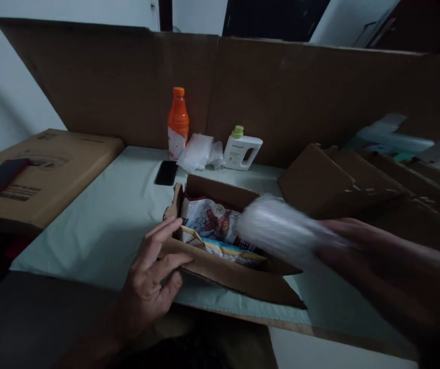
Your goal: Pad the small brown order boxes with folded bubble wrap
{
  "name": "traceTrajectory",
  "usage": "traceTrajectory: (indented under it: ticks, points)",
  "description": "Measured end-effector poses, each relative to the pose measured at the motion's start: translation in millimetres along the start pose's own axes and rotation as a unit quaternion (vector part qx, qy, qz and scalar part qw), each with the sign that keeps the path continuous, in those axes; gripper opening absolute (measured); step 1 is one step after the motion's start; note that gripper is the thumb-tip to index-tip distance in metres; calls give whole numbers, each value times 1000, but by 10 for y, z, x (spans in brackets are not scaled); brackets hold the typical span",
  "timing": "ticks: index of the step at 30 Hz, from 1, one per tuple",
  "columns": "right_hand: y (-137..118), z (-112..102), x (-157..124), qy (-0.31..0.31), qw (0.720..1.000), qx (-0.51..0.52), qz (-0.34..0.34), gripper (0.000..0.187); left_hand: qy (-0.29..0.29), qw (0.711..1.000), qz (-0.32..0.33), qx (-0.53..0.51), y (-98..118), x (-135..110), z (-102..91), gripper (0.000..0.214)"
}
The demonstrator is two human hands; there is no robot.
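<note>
A small cardboard box (238, 273) stands with its flaps spread near the front of the table. Inside lie a printed packet with a red and white picture (212, 218) and a blue and yellow packet (229, 250). My left hand (152, 269) grips the box's front left corner, some fingers over its edge and the thumb low by the front flap. Over the box's right end, my right hand (346, 246) holds a bubble-wrapped bundle (277, 225). Motion smears both that hand and the bundle, and what the wrap encloses cannot be made out.
Behind the box stand an orange bottle (179, 123), bubble wrap (196, 152) and a white jug with a green cap (241, 151). A phone (166, 173) lies nearby. A flat carton (50, 164) is left, a cardboard container (319, 179) right, and a cardboard wall (250, 92) behind.
</note>
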State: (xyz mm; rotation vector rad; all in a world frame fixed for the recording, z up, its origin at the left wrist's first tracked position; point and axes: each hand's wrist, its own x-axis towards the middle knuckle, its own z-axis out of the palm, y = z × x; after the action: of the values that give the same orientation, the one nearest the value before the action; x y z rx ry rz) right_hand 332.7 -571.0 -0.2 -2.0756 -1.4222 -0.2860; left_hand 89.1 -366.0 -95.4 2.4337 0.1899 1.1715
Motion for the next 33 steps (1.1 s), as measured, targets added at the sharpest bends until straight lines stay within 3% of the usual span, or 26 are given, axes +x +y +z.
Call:
traceTrajectory:
  ticks: [4,9,13,20,25,28,30,33]
  points:
    - [-192,410,558,-147,977,-64,-143,27,19,1000,4,-14,-32,61,41,30]
    - [-440,881,894,-387,884,-213,-156,32,19,1000,5,-9,-43,78,48,24]
    - [-616,1052,902,-425,836,-292,-185,42,22,1000,8,-1,-49,63,50,24]
    - [-656,1064,832,-416,831,-323,-181,23,19,999,0,26,-22,85,51,24]
    - [-610,866,842,-365,863,-318,-146,20,40,997,-32,49,60,54,58,30]
    - [-538,597,840,-292,898,-307,-115,26,127,989,-62,53,47,-31,93,48]
    - [-445,370,769,-210,933,-266,-124,22,178,981,-76,21,-27,-103,118,57]
    - [-213,67,478,-52,979,-166,-106,21,157,975,-149,-55,-219,-210,141,66]
